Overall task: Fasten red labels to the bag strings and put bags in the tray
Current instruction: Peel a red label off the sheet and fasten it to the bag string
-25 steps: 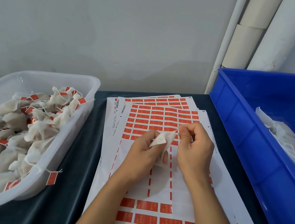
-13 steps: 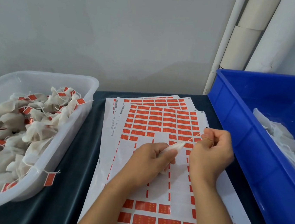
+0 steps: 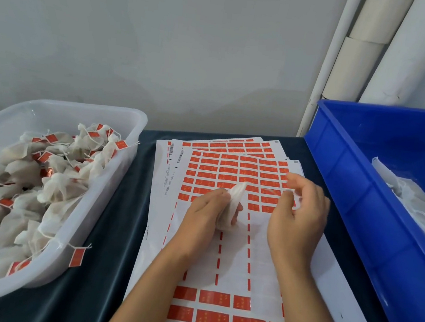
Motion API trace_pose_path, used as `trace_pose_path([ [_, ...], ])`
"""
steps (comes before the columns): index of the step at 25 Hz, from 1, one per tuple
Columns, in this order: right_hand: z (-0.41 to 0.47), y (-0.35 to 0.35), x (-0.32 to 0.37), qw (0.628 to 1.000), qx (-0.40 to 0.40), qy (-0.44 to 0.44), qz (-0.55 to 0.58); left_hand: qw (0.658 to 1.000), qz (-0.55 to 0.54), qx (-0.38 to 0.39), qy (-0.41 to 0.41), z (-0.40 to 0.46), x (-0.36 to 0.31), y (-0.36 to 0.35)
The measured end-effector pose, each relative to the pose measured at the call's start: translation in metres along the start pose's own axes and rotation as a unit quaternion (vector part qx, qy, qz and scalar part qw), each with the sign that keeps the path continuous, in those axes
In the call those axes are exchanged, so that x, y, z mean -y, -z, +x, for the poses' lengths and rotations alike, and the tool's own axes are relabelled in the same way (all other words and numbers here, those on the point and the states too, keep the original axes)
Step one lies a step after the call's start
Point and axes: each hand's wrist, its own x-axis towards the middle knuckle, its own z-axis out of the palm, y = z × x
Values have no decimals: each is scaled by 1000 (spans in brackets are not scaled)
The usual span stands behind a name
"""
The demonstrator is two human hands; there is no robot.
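My left hand [image 3: 207,212] grips a small white bag [image 3: 233,203] above the label sheet [image 3: 229,258], its gathered top pointing up. My right hand [image 3: 297,218] hovers just right of it over the rows of red labels [image 3: 231,172], fingers loosely curled, index finger raised. It is motion-blurred. A faint string [image 3: 269,191] runs from the bag toward my right thumb, but I cannot see whether the fingers pinch it. The translucent tray [image 3: 130,125] on the left holds several white bags with red labels [image 3: 49,138] on their strings.
A blue bin [image 3: 339,201] stands at the right with unlabelled white bags [image 3: 411,199] inside. More label sheets [image 3: 231,144] lie stacked underneath on the dark tablecloth [image 3: 113,229]. One labelled string [image 3: 76,256] hangs over the tray's front rim. White pipes [image 3: 355,58] run up the back wall.
My right hand drew the string out to the right, then came back a little over the labels. My left hand turned the bag so that its top points up.
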Motion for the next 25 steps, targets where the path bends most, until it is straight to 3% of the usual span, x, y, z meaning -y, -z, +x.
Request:
trace_pose_path([
  [3,-5,0,2,993,86,57,61,1000,0,-6,6,2,2,0],
  [7,-11,-9,7,974,213,10,74,1000,-14,7,-11,0,-3,0],
  [19,-10,-8,3,995,81,62,-16,997,60,39,-40,5,3,-6],
  [25,-7,-9,3,997,43,40,-50,994,86,63,-26,5,3,-11],
])
